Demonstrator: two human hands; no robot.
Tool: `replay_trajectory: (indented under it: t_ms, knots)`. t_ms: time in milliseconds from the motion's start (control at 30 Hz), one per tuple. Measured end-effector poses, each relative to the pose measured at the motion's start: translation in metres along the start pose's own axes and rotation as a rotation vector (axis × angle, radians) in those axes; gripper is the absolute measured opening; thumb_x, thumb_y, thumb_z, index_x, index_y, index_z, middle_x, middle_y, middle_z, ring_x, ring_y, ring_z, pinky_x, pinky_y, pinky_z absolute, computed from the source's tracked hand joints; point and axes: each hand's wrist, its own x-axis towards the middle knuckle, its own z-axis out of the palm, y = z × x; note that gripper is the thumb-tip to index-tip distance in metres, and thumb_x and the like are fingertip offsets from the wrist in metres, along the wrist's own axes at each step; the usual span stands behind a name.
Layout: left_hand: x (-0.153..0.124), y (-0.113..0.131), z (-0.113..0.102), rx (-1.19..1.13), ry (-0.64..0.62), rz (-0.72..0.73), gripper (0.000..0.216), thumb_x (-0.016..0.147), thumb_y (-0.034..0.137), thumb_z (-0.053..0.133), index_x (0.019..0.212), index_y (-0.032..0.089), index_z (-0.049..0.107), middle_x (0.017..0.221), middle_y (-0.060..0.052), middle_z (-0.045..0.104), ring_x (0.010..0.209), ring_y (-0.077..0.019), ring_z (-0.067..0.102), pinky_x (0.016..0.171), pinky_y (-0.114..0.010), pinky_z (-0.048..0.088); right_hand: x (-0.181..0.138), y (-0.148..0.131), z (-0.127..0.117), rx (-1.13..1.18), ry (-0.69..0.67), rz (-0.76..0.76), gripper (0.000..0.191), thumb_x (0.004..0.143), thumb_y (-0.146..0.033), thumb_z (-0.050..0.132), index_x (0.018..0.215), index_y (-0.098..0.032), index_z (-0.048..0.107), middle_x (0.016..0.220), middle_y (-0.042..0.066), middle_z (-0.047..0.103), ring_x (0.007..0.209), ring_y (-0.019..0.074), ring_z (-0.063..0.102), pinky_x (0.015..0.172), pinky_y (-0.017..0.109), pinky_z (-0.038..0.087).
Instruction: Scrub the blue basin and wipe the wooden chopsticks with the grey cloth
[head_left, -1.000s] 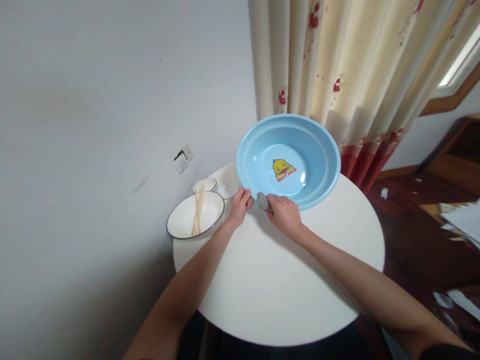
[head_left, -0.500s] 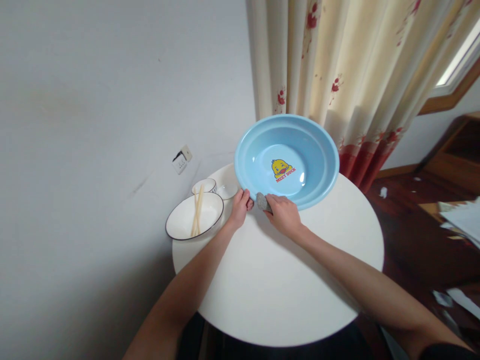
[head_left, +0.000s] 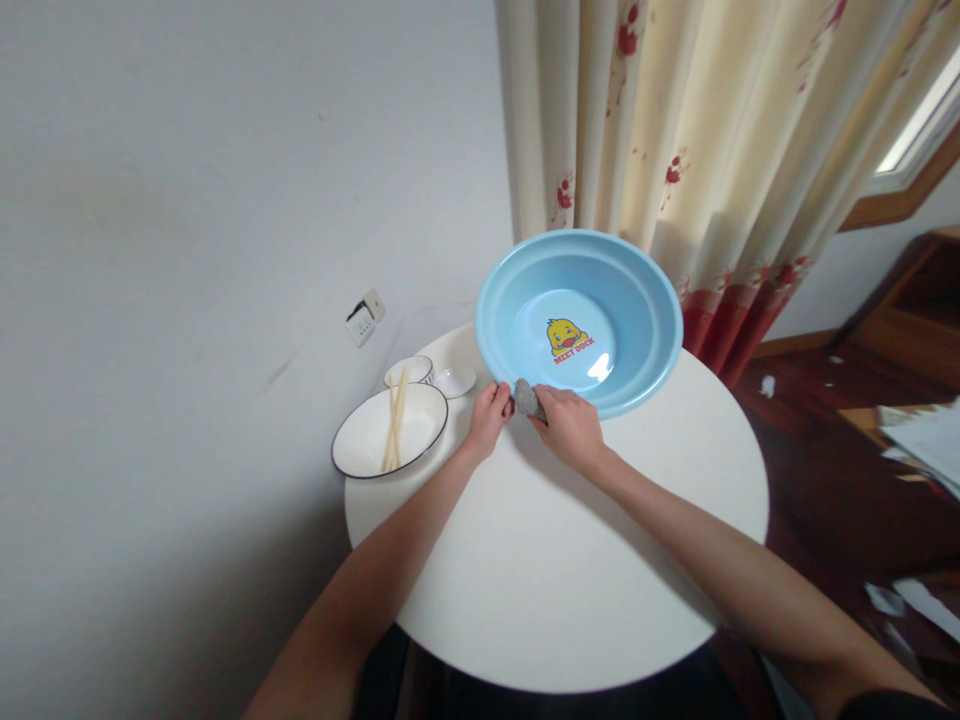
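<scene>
A light blue plastic basin (head_left: 502,300) with a yellow duck print stands at the far side of the round white table (head_left: 570,580). My left hand (head_left: 490,418) is closed on the basin's near-left rim, fingers curled at its edge. Just right of it, my right hand (head_left: 571,430) grips a grey cloth (head_left: 528,400), bunched up and held against the near rim. Part of the cloth is hidden under my fingers.
Left on the table, a large white bowl (head_left: 367,435) with a dark rim carries chopsticks (head_left: 394,425) laid across it. Behind it are a smaller bowl (head_left: 409,371) and a small white dish (head_left: 454,380). A wall (head_left: 225,250) and a curtain (head_left: 600,120) border the table.
The basin has shifted slightly to the right, and both hands have moved slightly right with it. More of the small white dish shows now. The bowls stay put.
</scene>
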Motion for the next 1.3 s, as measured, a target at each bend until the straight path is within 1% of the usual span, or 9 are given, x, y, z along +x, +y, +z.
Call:
replay_trajectory:
  t_ms: [133, 300, 433, 533, 667, 767, 867, 967, 1300]
  knots:
    - [0.005, 0.007, -0.005, -0.045, 0.043, 0.011, 0.062, 0.078, 0.075, 0.073, 0.069, 0.021, 0.043, 0.051, 0.008, 0.037, 0.046, -0.007, 0.031, 0.045, -0.022, 0.021, -0.001, 0.0, -0.005, -0.003, -0.022, -0.018, 0.025, 0.1, -0.031, 0.061, 0.123, -0.021, 0.063, 0.124, 0.009, 0.074, 0.105, 0.0238, 0.068, 0.087, 0.03, 0.044]
    - [0.01, 0.015, -0.01, -0.129, 0.089, 0.013, 0.061, 0.077, 0.071, 0.076, 0.07, 0.021, 0.042, 0.052, 0.01, 0.034, 0.045, -0.0057, 0.028, 0.044, -0.021, 0.02, -0.002, 0.0, -0.01, -0.022, -0.05, -0.042, 0.019, 0.1, -0.032, 0.063, 0.116, -0.022, 0.064, 0.113, 0.007, 0.076, 0.101, 0.0235, 0.068, 0.082, 0.03, 0.043]
    - [0.01, 0.013, -0.01, -0.154, 0.102, 0.006, 0.062, 0.076, 0.072, 0.077, 0.071, 0.021, 0.041, 0.052, 0.01, 0.033, 0.044, -0.0054, 0.028, 0.044, -0.02, 0.021, -0.002, 0.0, -0.008, -0.021, -0.04, -0.043, 0.017, 0.099, -0.031, 0.063, 0.113, -0.021, 0.063, 0.111, 0.007, 0.075, 0.101, 0.0234, 0.068, 0.083, 0.03, 0.042]
    - [0.008, 0.01, -0.008, -0.11, 0.108, 0.011, 0.062, 0.078, 0.075, 0.073, 0.072, 0.022, 0.042, 0.052, 0.009, 0.036, 0.044, -0.006, 0.03, 0.043, -0.02, 0.021, -0.002, 0.001, -0.006, -0.013, -0.028, -0.045, 0.017, 0.099, -0.029, 0.063, 0.114, -0.021, 0.064, 0.114, 0.007, 0.075, 0.102, 0.0234, 0.067, 0.085, 0.03, 0.042]
    - [0.002, 0.008, -0.004, 0.011, 0.074, 0.047, 0.062, 0.081, 0.079, 0.065, 0.071, 0.021, 0.045, 0.051, 0.007, 0.042, 0.046, -0.0076, 0.035, 0.045, -0.022, 0.022, -0.001, 0.001, -0.004, -0.005, -0.013, -0.026, 0.021, 0.099, -0.029, 0.062, 0.118, -0.02, 0.064, 0.118, 0.008, 0.075, 0.105, 0.0239, 0.067, 0.088, 0.03, 0.043]
    - [-0.002, 0.005, 0.0, 0.088, 0.005, 0.037, 0.063, 0.079, 0.08, 0.067, 0.068, 0.02, 0.048, 0.051, 0.005, 0.043, 0.048, -0.0082, 0.036, 0.045, -0.024, 0.023, 0.0, 0.001, -0.002, -0.007, -0.008, 0.004, 0.026, 0.1, -0.03, 0.061, 0.124, -0.02, 0.062, 0.123, 0.01, 0.073, 0.107, 0.0242, 0.067, 0.09, 0.031, 0.044]
    - [-0.003, 0.001, 0.001, 0.103, -0.045, 0.006, 0.064, 0.077, 0.081, 0.068, 0.067, 0.02, 0.049, 0.052, 0.005, 0.044, 0.048, -0.0081, 0.036, 0.046, -0.024, 0.022, 0.001, 0.001, -0.001, -0.011, -0.012, 0.016, 0.03, 0.1, -0.03, 0.061, 0.128, -0.019, 0.061, 0.125, 0.01, 0.073, 0.108, 0.0243, 0.066, 0.09, 0.031, 0.044]
    - [-0.002, -0.001, -0.001, 0.09, -0.071, -0.004, 0.064, 0.078, 0.08, 0.068, 0.066, 0.02, 0.048, 0.051, 0.006, 0.043, 0.048, -0.0079, 0.035, 0.046, -0.023, 0.022, 0.001, 0.002, 0.0, -0.012, -0.012, 0.011, 0.027, 0.1, -0.03, 0.061, 0.126, -0.02, 0.062, 0.122, 0.01, 0.074, 0.107, 0.0242, 0.067, 0.089, 0.03, 0.044]
    - [0.003, 0.001, -0.004, 0.034, -0.011, -0.005, 0.065, 0.077, 0.079, 0.069, 0.063, 0.02, 0.044, 0.049, 0.007, 0.037, 0.046, -0.0067, 0.03, 0.046, -0.023, 0.019, 0.002, 0.002, -0.002, -0.01, -0.009, -0.006, 0.023, 0.1, -0.03, 0.062, 0.121, -0.02, 0.063, 0.121, 0.008, 0.074, 0.104, 0.0234, 0.068, 0.086, 0.03, 0.044]
